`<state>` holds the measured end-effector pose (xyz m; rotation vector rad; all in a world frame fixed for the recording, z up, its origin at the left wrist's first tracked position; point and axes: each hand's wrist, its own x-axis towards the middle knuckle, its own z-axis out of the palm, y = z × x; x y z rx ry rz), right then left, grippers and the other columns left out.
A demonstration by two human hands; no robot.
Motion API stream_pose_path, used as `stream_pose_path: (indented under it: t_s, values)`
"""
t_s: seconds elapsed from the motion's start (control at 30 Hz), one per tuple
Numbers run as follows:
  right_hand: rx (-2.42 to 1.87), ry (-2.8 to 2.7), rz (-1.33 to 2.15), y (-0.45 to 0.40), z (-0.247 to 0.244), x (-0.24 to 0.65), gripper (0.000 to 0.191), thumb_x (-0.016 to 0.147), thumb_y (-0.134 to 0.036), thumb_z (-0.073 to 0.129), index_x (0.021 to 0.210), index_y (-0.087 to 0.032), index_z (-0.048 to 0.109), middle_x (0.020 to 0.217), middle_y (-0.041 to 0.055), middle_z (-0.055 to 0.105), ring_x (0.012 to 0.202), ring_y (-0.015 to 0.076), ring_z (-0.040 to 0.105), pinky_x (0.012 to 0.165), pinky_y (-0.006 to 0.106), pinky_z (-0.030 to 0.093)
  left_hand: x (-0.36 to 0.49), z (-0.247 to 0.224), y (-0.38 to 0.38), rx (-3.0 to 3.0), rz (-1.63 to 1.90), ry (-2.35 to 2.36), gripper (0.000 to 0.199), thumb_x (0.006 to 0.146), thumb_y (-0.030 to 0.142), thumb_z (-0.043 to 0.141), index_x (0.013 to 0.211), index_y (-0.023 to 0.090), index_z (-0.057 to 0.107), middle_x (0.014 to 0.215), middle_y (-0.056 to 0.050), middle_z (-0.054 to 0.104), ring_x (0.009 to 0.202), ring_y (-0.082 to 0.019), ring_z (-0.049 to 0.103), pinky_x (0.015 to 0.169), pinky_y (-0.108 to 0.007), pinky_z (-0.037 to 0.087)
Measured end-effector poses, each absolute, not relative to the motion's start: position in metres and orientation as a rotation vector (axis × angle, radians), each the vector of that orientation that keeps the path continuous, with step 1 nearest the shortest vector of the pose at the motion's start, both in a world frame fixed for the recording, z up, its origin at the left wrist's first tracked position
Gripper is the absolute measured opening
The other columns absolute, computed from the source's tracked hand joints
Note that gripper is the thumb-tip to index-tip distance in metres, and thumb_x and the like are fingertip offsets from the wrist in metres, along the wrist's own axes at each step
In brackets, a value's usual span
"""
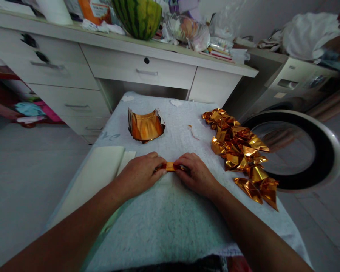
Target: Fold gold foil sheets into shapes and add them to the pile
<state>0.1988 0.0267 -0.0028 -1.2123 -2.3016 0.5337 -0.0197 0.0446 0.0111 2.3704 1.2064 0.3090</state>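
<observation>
Between my hands is a small strip of shiny gold foil paper, its middle showing and its ends under my fingers. My left hand is closed on the left end, thumb below and fingers above. On the right end, my right hand pinches in the same way. Beyond my hands stands a curved stack of gold foil sheets. To the right lies a heap of folded gold foil pieces. A thin bit of string rests between stack and heap.
A pale cloth covers the table. Cream paper sheets lie along its left side. Behind is a white drawer desk bearing a cut watermelon and plastic bags. At the right, a washing machine's round door stands open near the table.
</observation>
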Motion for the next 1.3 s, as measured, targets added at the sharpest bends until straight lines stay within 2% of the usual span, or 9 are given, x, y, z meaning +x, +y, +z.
stream_pose_path:
  t_s: [0.33, 0.53, 0.63, 0.7, 0.83, 1.03, 1.17, 1.3]
  values:
    - [-1.254, -2.238, 0.565, 0.025, -0.003, 0.195, 0.019, 0.078, -0.007, 0.057, 0.093, -0.017, 0.064, 0.087, 0.0043, 0.060, 0.085, 0.0187, 0.053, 0.079, 0.032, 0.040, -0.010, 0.013, 0.042, 2.369, 0.333, 1.305, 0.030, 0.098, 0.027, 0.042, 0.103, 0.019, 0.071, 0.092, -0.005, 0.064, 0.086, -0.020, 0.063, 0.079, -0.034, 0.047]
    - [-1.248, -2.079, 0.652, 0.023, -0.003, 0.196, 0.034, 0.073, -0.006, 0.053, 0.104, -0.017, 0.061, 0.091, 0.0038, 0.058, 0.083, 0.0169, 0.054, 0.074, 0.029, 0.043, -0.006, 0.013, 0.039, 2.413, 0.340, 1.377, 0.030, 0.099, 0.025, 0.042, 0.101, 0.018, 0.072, 0.090, -0.005, 0.060, 0.084, -0.020, 0.063, 0.078, -0.034, 0.049]
    - [-1.332, -2.034, 0.580, 0.022, -0.002, 0.196, 0.020, 0.077, -0.014, 0.056, 0.096, -0.017, 0.061, 0.088, 0.0042, 0.058, 0.083, 0.0177, 0.054, 0.073, 0.029, 0.042, -0.004, 0.014, 0.037, 2.421, 0.393, 1.398, 0.030, 0.098, 0.023, 0.043, 0.099, 0.017, 0.072, 0.089, -0.005, 0.059, 0.083, -0.019, 0.063, 0.077, -0.033, 0.049]
    - [-1.443, -2.006, 0.558, 0.022, -0.001, 0.196, 0.010, 0.082, -0.022, 0.057, 0.090, -0.018, 0.061, 0.078, 0.0020, 0.058, 0.075, 0.0168, 0.054, 0.067, 0.028, 0.040, -0.003, 0.014, 0.036, 2.420, 0.452, 1.415, 0.029, 0.098, 0.023, 0.043, 0.099, 0.016, 0.072, 0.089, -0.005, 0.060, 0.083, -0.019, 0.063, 0.076, -0.032, 0.050]
    - [-1.552, -1.987, 0.658, 0.021, 0.000, 0.194, 0.010, 0.086, -0.025, 0.053, 0.092, -0.020, 0.060, 0.061, -0.0039, 0.056, 0.056, 0.0126, 0.049, 0.056, 0.025, 0.033, -0.003, 0.012, 0.036, 2.422, 0.572, 1.393, 0.028, 0.098, 0.022, 0.044, 0.098, 0.016, 0.071, 0.087, -0.004, 0.060, 0.081, -0.018, 0.063, 0.073, -0.031, 0.050]
    - [-1.510, -1.974, 0.470, 0.020, -0.001, 0.193, 0.013, 0.076, -0.011, 0.053, 0.082, -0.019, 0.060, 0.066, -0.0024, 0.055, 0.058, 0.0118, 0.048, 0.057, 0.024, 0.033, -0.004, 0.007, 0.036, 2.414, 0.741, 1.313, 0.027, 0.096, 0.020, 0.044, 0.106, 0.016, 0.069, 0.089, -0.004, 0.061, 0.081, -0.017, 0.063, 0.074, -0.030, 0.050]
    - [-1.509, -1.945, 0.504, 0.020, -0.002, 0.193, 0.007, 0.082, -0.016, 0.052, 0.080, -0.020, 0.057, 0.063, -0.0028, 0.054, 0.056, 0.0121, 0.048, 0.056, 0.024, 0.032, -0.004, 0.009, 0.033, 2.374, 0.778, 1.327, 0.026, 0.094, 0.018, 0.045, 0.105, 0.017, 0.068, 0.089, -0.004, 0.061, 0.082, -0.016, 0.062, 0.075, -0.029, 0.050]
    - [-1.528, -1.888, 0.593, 0.020, -0.003, 0.192, 0.008, 0.090, -0.025, 0.049, 0.087, -0.021, 0.055, 0.061, -0.0038, 0.056, 0.053, 0.0126, 0.050, 0.054, 0.023, 0.032, -0.002, 0.012, 0.031, 2.367, 0.742, 1.404, 0.028, 0.095, 0.021, 0.043, 0.108, 0.020, 0.068, 0.089, -0.004, 0.063, 0.083, -0.017, 0.064, 0.075, -0.030, 0.050]
